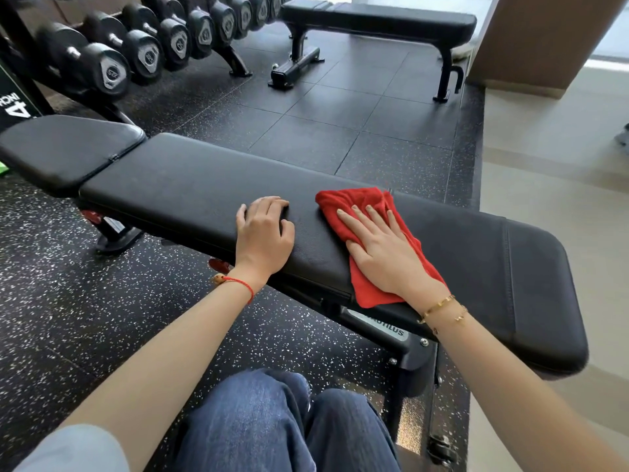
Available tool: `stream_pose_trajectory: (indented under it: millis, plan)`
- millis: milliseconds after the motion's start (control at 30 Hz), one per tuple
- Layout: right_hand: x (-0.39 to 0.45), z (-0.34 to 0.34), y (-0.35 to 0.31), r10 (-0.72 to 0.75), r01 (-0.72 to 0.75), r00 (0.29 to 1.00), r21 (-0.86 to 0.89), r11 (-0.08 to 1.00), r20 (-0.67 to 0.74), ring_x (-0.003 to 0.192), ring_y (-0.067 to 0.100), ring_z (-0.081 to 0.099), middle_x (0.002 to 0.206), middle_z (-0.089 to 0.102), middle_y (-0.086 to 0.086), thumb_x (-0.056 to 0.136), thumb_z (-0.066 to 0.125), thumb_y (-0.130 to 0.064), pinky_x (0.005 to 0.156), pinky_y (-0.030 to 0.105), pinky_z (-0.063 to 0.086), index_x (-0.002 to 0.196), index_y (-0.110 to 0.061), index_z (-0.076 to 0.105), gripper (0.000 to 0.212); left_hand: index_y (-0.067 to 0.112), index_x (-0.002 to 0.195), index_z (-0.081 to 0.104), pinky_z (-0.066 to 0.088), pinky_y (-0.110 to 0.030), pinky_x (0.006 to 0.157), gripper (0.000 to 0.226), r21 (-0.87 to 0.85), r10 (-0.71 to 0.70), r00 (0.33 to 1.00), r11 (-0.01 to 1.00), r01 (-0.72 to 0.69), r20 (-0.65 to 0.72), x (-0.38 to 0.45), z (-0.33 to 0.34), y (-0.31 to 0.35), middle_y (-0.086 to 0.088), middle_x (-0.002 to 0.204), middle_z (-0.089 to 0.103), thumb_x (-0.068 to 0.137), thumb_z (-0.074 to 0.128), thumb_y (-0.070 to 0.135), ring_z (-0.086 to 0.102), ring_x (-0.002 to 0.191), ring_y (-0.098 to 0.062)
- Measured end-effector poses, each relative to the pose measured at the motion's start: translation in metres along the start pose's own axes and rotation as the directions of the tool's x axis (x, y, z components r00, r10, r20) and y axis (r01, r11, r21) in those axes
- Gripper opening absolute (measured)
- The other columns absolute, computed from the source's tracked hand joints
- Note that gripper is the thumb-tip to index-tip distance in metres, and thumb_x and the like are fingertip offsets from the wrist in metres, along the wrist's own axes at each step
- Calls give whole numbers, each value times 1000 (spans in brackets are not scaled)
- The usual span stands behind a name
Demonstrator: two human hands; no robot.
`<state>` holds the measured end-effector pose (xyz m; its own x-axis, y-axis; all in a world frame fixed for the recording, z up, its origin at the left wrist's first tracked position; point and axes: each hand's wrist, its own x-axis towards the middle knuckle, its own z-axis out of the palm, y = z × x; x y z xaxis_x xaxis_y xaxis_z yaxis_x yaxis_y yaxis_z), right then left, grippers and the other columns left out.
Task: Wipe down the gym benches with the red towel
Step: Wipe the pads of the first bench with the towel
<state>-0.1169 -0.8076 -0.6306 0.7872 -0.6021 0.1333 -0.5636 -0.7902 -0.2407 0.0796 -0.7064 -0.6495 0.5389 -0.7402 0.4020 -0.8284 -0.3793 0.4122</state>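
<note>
The red towel (367, 240) lies across the near bench (190, 185), right of its middle. Our right hand (384, 250) presses it flat, fingers spread; our left hand (263, 229) rests beside, fingers loosely curled. We judge wiping midway; the next stroke needs steady pressure.

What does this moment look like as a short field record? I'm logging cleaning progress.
setting: gym floor with dumbbell rack
near bench: being wiped
red towel: spread on near bench pad, hanging over its near edge
right hand: flat, fingers straight, pressing on towel
left hand: resting on pad, fingers curled, holding nothing
far bench: unattended
</note>
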Motion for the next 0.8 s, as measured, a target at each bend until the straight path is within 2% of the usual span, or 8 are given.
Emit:
stream_pose_trajectory:
  millis: [367,633,800]
  plan:
    - [49,-5,13,215,-215,977,4,977,6,151,23,5,163,14,1,101,31,-34,121,42,-9,154,-30,18,55,14,127,58,17,-50,120,37,-13,-4,1000,1000,5,18,-4,-3,5,-3,136,56,92,48,17,44,132,-19]
    - [3,-5,8,35,-36,999,55,998,16,151,20,5,162,15,-4,100,35,-34,121,38,-10,153,-36,19,55,15,125,59,18,-48,119,36,-2,-14,1000,1000,14,2,-3,-4,5,-2,135,57,91,48,18,46,131,-19]
    - [-3,-7,9,25,-26,999,61,998,28,151,18,4,162,15,-5,101,34,-36,121,37,-11,153,-36,18,54,15,124,59,19,-48,119,35,-3,-6,1000,1000,6,-3,-3,-4,5,-3,133,58,91,49,18,47,129,-20]
